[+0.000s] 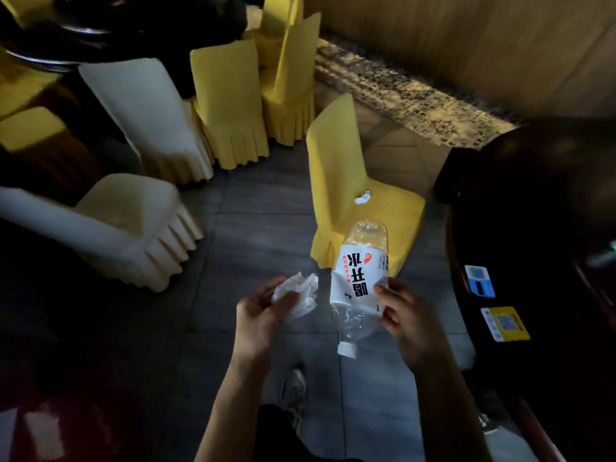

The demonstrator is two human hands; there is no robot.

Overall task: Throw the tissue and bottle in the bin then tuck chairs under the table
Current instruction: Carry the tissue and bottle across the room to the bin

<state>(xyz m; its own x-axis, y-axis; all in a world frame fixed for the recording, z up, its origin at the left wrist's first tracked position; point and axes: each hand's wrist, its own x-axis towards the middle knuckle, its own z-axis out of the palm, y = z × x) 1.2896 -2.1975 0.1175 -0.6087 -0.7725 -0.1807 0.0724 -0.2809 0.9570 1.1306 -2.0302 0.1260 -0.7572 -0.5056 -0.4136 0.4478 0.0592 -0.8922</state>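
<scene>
At six o'clock, both hands were full.
The left hand (258,315) squeezed the tissue (300,295); the right hand (405,315) gripped the bottle (361,288). No bin showed, and the yellow chair (350,181) at twelve o'clock waited untucked.

Dark grey floor tiles (260,208) with pale grout lines, filling centre of view. Speckled stone strip (400,85), brown and black, running diagonally along far edge of tiles at upper right. Wood-panelled wall (466,38) with vertical grain directly behind strip. Blue-and-white printed card (479,281) lying flat at right. Yellow-bordered printed card (505,323) just beside it, nearer to camera; print on both too small to read.
</scene>
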